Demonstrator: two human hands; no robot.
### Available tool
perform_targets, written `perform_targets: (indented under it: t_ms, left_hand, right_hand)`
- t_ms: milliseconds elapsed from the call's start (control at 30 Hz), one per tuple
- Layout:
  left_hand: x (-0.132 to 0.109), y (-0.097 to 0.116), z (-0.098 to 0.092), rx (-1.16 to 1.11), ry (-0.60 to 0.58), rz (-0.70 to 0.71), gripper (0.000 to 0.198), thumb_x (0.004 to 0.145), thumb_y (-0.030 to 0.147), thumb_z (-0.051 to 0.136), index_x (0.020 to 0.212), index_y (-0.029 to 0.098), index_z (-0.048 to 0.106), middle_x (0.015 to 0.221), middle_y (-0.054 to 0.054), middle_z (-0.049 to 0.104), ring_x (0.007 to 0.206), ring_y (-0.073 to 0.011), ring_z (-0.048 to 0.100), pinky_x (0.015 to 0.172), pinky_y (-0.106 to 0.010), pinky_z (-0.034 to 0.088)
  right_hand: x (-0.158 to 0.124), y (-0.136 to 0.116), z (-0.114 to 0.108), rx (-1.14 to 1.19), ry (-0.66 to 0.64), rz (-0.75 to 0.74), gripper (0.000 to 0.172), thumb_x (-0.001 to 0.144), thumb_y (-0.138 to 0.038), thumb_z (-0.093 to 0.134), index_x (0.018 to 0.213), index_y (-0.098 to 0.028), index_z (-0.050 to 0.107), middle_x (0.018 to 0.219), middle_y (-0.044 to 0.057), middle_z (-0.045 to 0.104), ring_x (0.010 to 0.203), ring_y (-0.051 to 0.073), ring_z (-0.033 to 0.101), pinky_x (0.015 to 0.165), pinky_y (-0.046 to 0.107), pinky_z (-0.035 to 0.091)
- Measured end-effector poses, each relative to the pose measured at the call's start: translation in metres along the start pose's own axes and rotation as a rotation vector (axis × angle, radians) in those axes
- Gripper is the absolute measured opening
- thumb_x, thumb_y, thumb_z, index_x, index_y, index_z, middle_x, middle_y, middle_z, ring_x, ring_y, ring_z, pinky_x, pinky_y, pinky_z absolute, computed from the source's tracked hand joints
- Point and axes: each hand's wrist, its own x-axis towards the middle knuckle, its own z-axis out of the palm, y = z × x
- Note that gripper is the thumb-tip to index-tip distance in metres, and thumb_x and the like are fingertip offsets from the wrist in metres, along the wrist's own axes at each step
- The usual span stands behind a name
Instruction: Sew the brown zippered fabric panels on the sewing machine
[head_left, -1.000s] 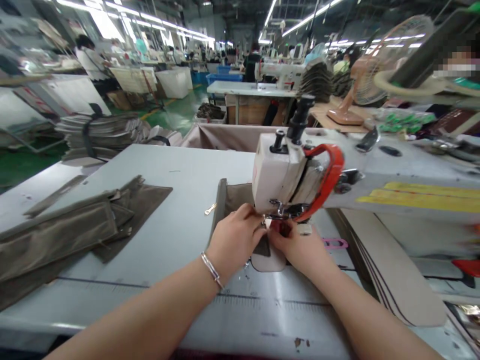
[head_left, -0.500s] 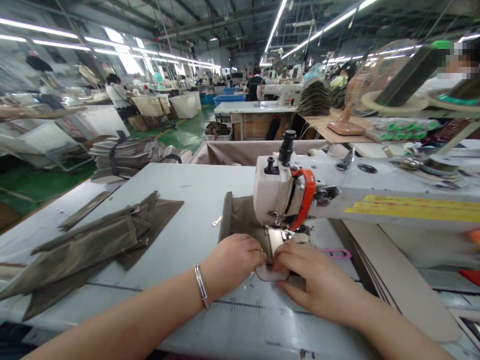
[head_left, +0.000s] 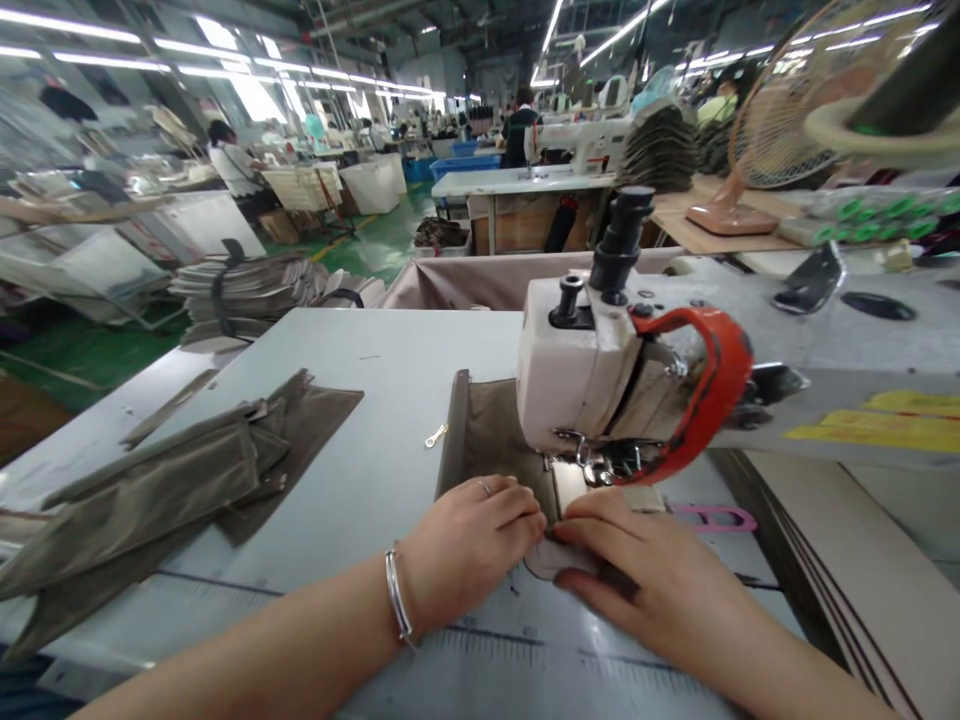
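Note:
A piece of dark olive fabric (head_left: 495, 425) lies under the head of a sewing machine (head_left: 559, 370), with a light grey rounded edge (head_left: 551, 562) nearest me. My left hand (head_left: 480, 535), with a ring and a silver bangle, has its fingers curled down onto the fabric just left of the presser foot. Close beside it, my right hand (head_left: 637, 560) grips the near edge, thumb below and fingers on top. The fingertips of both hands almost meet. The needle point is hidden behind the machine head and my fingers. A zipper pull (head_left: 435, 436) lies left of the fabric.
Folded olive fabric pieces (head_left: 187, 470) lie on the table at left, near a strapped stack of grey panels (head_left: 232, 295). A pink loop (head_left: 716, 517) and long grey panels (head_left: 862, 540) are at right. Behind stand a fan (head_left: 731, 215) and co-workers.
My view has shifted, so the sewing machine appears larger and farther right. Both hands stay on the fabric by the presser foot, slightly farther right in the picture.

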Motion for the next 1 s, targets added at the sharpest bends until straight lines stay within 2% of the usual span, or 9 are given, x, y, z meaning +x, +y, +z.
perform_targets:
  t_ms: [133,267,400,600,733,833,1000]
  left_hand:
    - [-0.001,-0.002,0.0,-0.036,0.016,-0.04,0.021,0.099,0.02,0.043,0.106,0.011,0.061,0.106,-0.006,0.066,0.099,-0.0172,0.06,0.096,-0.032,0.05]
    - [0.0,-0.004,-0.001,-0.029,0.028,0.018,0.026,0.1,0.02,0.037,0.108,0.01,0.061,0.105,-0.007,0.067,0.098,-0.0171,0.061,0.099,-0.034,0.05]
    - [0.001,-0.009,-0.001,0.009,0.051,0.019,0.029,0.101,0.02,0.035,0.111,0.008,0.06,0.106,-0.009,0.066,0.104,-0.0189,0.06,0.101,-0.035,0.05]
    - [0.004,-0.016,0.003,-0.014,0.01,-0.029,0.025,0.099,0.02,0.042,0.112,0.008,0.059,0.109,-0.009,0.065,0.109,-0.0187,0.058,0.101,-0.032,0.049]
    - [0.006,-0.014,0.003,-0.018,0.015,-0.061,0.023,0.099,0.022,0.042,0.109,0.011,0.06,0.106,-0.007,0.066,0.106,-0.0166,0.06,0.1,-0.03,0.05]
    - [0.007,-0.012,0.006,0.017,0.053,-0.08,0.025,0.101,0.023,0.04,0.103,0.012,0.062,0.105,-0.006,0.067,0.105,-0.0171,0.061,0.096,-0.031,0.052]
    - [0.006,-0.014,0.016,0.052,0.024,-0.041,0.023,0.099,0.019,0.041,0.107,0.01,0.06,0.108,-0.007,0.068,0.112,-0.0181,0.059,0.103,-0.035,0.049]
  right_hand:
    - [-0.003,0.001,-0.006,0.032,-0.049,0.048,0.038,0.081,-0.023,0.071,0.113,-0.029,0.053,0.122,-0.003,0.059,0.111,0.017,0.055,0.096,0.034,0.045]
    - [-0.004,0.002,-0.001,-0.029,-0.001,0.049,0.04,0.08,-0.02,0.071,0.115,-0.027,0.051,0.12,0.0,0.06,0.11,0.02,0.056,0.094,0.038,0.046]
    - [-0.001,0.002,0.005,-0.098,0.026,0.022,0.031,0.086,-0.022,0.062,0.115,-0.025,0.052,0.117,0.002,0.06,0.106,0.022,0.057,0.088,0.041,0.05]
    - [0.003,0.004,0.008,-0.144,0.028,0.032,0.02,0.092,-0.025,0.053,0.112,-0.024,0.054,0.118,0.003,0.06,0.105,0.023,0.059,0.085,0.042,0.053]
    - [0.003,0.005,0.009,-0.175,0.021,0.046,0.023,0.093,-0.029,0.052,0.115,-0.023,0.052,0.119,0.005,0.06,0.107,0.025,0.058,0.086,0.044,0.053]
    - [0.004,0.002,0.008,-0.158,0.049,0.011,0.026,0.093,-0.025,0.051,0.119,-0.024,0.051,0.12,0.004,0.059,0.106,0.022,0.059,0.088,0.042,0.052]
    - [0.005,0.002,0.009,-0.145,0.068,-0.012,0.025,0.095,-0.024,0.049,0.12,-0.024,0.054,0.119,0.004,0.06,0.104,0.02,0.06,0.09,0.04,0.052]
